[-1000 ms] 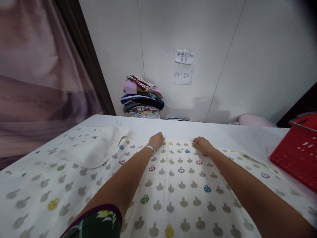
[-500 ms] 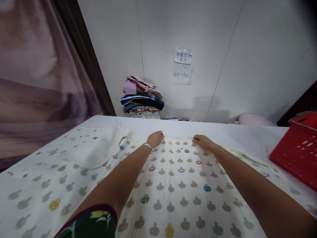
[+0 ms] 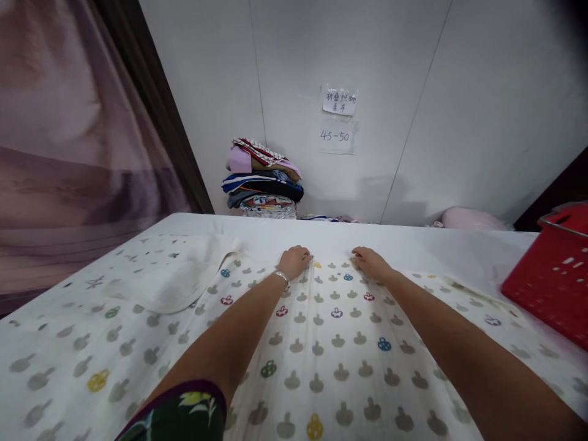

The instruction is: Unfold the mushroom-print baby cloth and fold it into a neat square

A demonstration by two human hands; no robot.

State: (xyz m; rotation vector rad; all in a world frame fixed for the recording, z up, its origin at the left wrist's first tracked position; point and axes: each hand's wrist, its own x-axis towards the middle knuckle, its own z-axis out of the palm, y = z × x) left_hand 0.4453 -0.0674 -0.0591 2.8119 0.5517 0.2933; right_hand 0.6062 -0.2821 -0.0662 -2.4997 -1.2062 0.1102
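A white cloth (image 3: 328, 361) printed with grey and coloured mushroom shapes lies spread over the table. At its far edge, my left hand (image 3: 295, 263), with a bracelet at the wrist, rests on the fabric with fingers stretched towards the middle. Opposite it, my right hand (image 3: 371, 264) lies on the same edge, its fingers loose and pointing inward. A narrow stretch of cloth shows between the two hands. On the left, a rounded corner of the cloth is turned over, showing a plain pale side (image 3: 169, 285). My forearms hide parts of the print.
The white table (image 3: 193, 222) ends near a pale wall. Behind its far edge rises a stack of folded fabrics (image 3: 264, 180). A red basket (image 3: 551, 278) stands at the right. Pink curtains (image 3: 68, 153) hang at the left, and paper notes (image 3: 339, 119) are on the wall.
Both hands have loosened from pinching the cloth's far edge, and their fingers now lie on it. The left hand has shifted slightly right. The far edge has settled lower.
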